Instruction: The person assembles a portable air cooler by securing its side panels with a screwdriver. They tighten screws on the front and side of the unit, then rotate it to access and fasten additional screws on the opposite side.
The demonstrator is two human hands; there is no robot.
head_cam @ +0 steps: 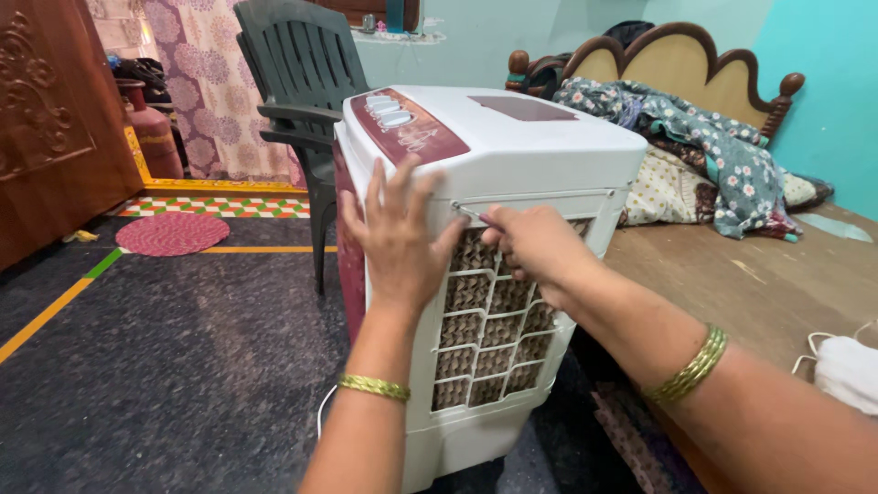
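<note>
**Cooler panel screw: work under way, grille not yet off**

I am seeing the white air cooler [494, 183] standing centre, grille panel [489, 320] in place. Left hand [398, 233], spread, is bracing its corner. At three o'clock, right hand [535, 242] is pinching a screwdriver [473, 215] at the top screw.

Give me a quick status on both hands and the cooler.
Left hand flat on the white air cooler, bracing its corner. Right hand holds a thin metal tool at the top of the grille panel. Nothing blocking.
</note>
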